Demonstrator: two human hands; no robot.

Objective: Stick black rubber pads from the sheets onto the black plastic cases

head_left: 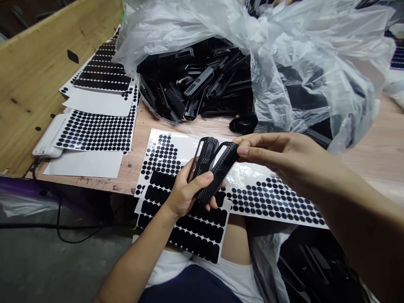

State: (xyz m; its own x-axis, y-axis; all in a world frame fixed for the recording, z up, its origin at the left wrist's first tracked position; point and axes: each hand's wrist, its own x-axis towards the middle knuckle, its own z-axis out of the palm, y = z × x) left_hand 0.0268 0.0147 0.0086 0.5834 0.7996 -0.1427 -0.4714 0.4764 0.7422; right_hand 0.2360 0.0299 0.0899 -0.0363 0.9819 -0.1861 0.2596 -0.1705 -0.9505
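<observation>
Two long black plastic covers (pixel 217 174) with a carbon-fibre-like texture are gripped side by side in my left hand (pixel 186 191), thumb across the front. Their kind of product does not show. My right hand (pixel 261 147) pinches the upper end of the right-hand cover between thumb and fingers. Below my left hand lies a sheet of black scalloped stickers (pixel 192 231), overhanging the table edge. Under both hands is a white sheet of round black stickers (pixel 277 198). Parts of my left fingers are hidden behind the covers.
A clear plastic bag (pixel 284 42) full of black plastic parts (pixel 198 80) spreads over the back of the table. At left are more sticker sheets (pixel 97 130), a white device (pixel 50 136) and a wooden board (pixel 47 75). Another bag of black parts (pixel 312 261) sits at lower right.
</observation>
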